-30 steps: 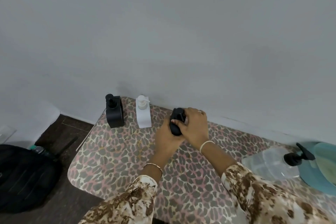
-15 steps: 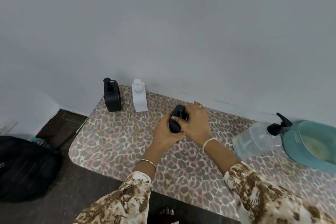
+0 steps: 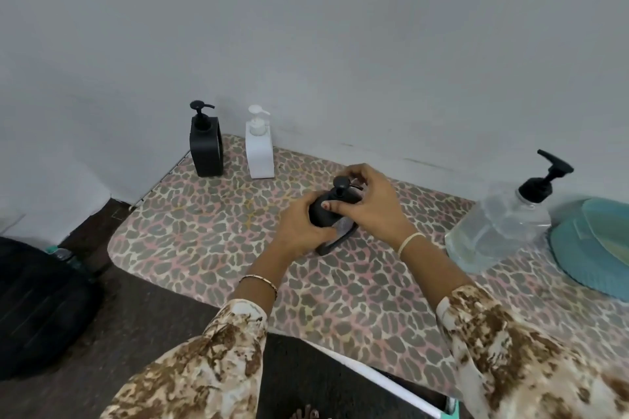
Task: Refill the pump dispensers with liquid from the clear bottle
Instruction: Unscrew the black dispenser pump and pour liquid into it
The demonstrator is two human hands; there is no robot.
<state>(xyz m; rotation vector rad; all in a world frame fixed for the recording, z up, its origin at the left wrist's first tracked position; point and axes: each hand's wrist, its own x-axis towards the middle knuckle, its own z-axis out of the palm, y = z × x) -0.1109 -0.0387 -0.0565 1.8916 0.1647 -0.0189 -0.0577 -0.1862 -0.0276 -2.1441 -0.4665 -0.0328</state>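
Leopard-print cloth covers the desk [image 3: 190,235] against a plain grey wall [image 3: 340,44], dark floor [image 3: 136,316] below. Mid-desk, the left hand [image 3: 299,231] grips a black dispenser [image 3: 321,216]; right hand [image 3: 374,204] fingers [image 3: 354,171] pinch its pump [image 3: 340,182]. The clear bottle [image 3: 493,228] stands rightward.

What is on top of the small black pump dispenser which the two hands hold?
A black pump head sits on the small black pump dispenser. The right hand curls around it and partly hides the collar; the left hand grips the body.

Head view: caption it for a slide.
Left hand holds a black dispenser, right hand grips its pump; clear bottle stands at right.
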